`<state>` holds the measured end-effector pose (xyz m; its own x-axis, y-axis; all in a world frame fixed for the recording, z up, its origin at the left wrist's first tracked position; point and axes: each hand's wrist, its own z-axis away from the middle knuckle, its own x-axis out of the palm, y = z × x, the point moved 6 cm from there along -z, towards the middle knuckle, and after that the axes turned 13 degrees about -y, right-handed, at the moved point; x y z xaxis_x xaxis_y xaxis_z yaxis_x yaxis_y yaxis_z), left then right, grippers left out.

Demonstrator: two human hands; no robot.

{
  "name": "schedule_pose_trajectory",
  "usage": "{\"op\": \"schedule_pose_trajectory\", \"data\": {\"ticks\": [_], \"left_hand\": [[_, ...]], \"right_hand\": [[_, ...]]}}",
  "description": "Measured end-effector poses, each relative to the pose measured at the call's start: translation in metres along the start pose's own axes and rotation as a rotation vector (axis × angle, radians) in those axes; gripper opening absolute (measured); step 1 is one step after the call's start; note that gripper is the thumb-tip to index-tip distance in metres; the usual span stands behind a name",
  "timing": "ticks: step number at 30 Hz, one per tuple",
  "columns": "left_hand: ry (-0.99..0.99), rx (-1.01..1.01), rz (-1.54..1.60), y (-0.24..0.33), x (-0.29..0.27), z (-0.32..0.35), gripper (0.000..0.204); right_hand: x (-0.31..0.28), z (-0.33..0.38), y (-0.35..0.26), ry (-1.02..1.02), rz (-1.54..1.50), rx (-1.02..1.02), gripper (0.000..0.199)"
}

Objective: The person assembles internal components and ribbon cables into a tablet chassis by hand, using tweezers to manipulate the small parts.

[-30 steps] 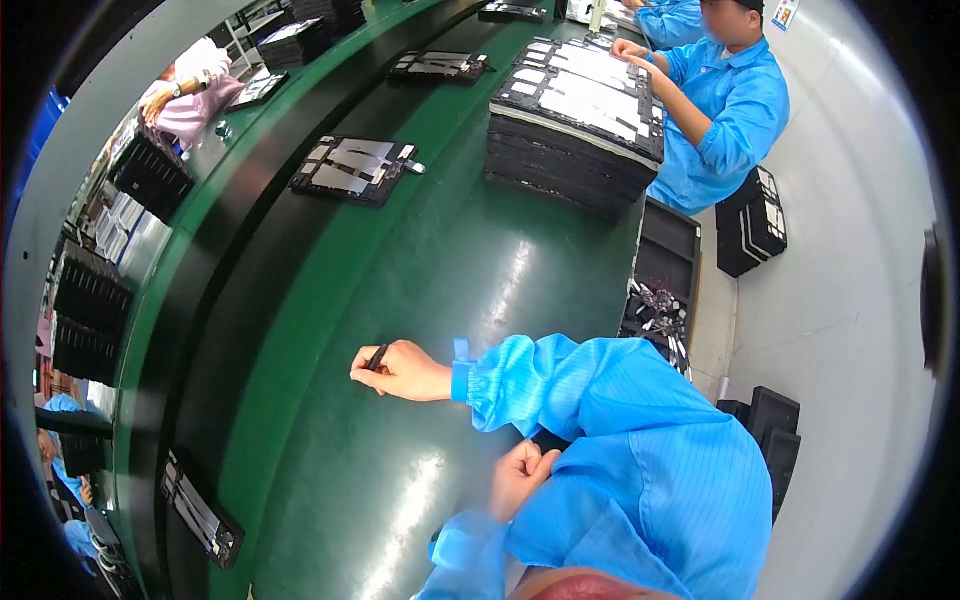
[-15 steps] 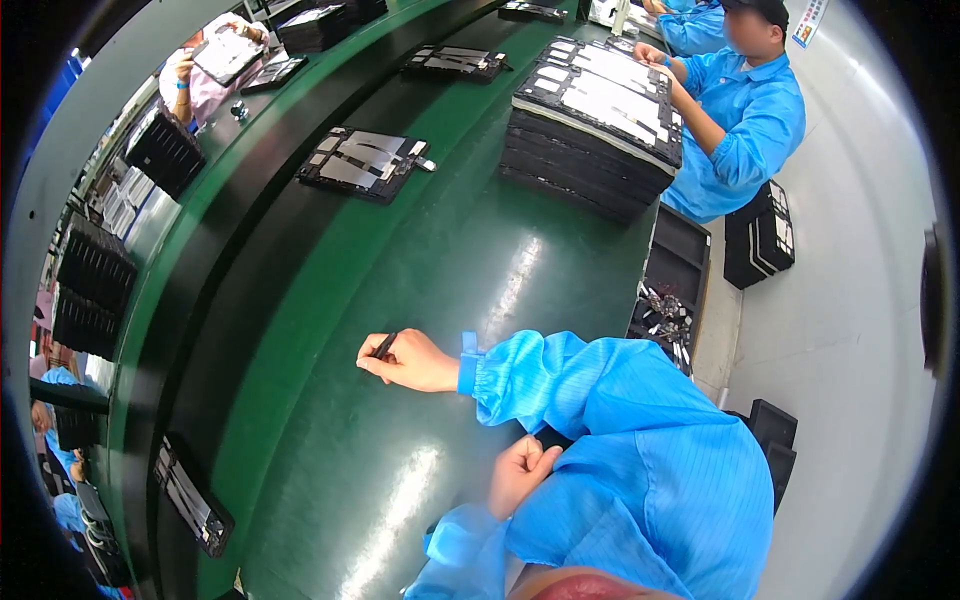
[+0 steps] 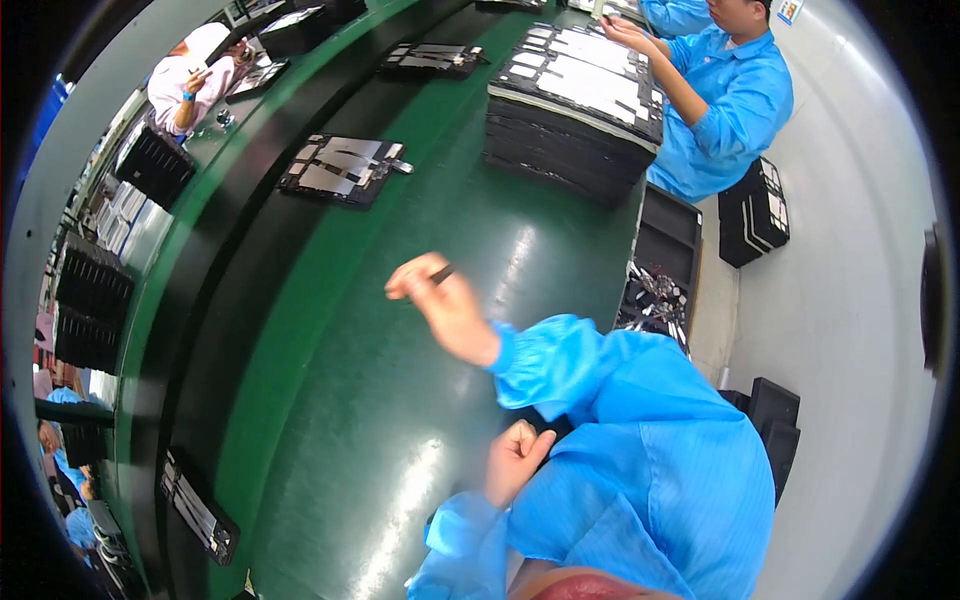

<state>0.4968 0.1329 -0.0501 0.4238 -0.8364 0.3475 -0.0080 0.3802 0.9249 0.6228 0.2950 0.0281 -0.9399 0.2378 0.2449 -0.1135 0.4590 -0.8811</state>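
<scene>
Out over the green table, my right hand is raised and somewhat blurred. Its curled fingers hold a slim black pen-like stick, only partly visible. My left hand is loosely closed in front of my chest, beside the right sleeve; whether anything is inside it is hidden. Beyond the right hand, a flat black panel with silver strips rests on the dark band of the line. A tall stack of black trays, topped with white and silver parts, stands at the far right of the table.
A dark drawer with loose small metal parts sits at the table's right edge. Similar panels lie at the far end and near left. A co-worker in blue stands behind the stack; another person works across the line.
My right hand has lifted away from near the table's middle, moving farther off and slightly right, still with the black stick. My left hand stays about where it was. The whole view shifts slightly.
</scene>
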Motion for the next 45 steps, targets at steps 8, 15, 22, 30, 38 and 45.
{"op": "schedule_pose_trajectory", "data": {"ticks": [8, 15, 22, 30, 38, 45], "left_hand": [[-0.002, 0.018, 0.032, 0.033, 0.011, -0.011, 0.043], [-0.003, -0.005, -0.122, 0.035, 0.016, -0.016, 0.043], [0.003, -0.004, -0.169, 0.04, 0.022, -0.017, 0.044], [-0.008, 0.029, -0.15, 0.043, 0.026, -0.03, 0.043], [-0.007, 0.02, -0.174, 0.043, 0.027, -0.041, 0.043], [-0.012, 0.028, -0.178, 0.044, 0.031, -0.046, 0.044]], "right_hand": [[-0.256, 0.123, -0.144, 0.721, 0.521, 0.128, 0.012], [-0.356, 0.238, -0.065, 0.487, 1.285, 0.791, 0.025], [-0.374, 0.226, -0.035, 0.634, 1.55, 0.95, 0.058], [-0.41, 0.221, -0.031, 0.577, 1.383, 1.037, 0.038], [-0.434, 0.223, -0.067, 0.607, 1.227, 0.855, 0.037], [-0.449, 0.231, -0.06, 0.546, 1.199, 0.818, 0.035]]}}
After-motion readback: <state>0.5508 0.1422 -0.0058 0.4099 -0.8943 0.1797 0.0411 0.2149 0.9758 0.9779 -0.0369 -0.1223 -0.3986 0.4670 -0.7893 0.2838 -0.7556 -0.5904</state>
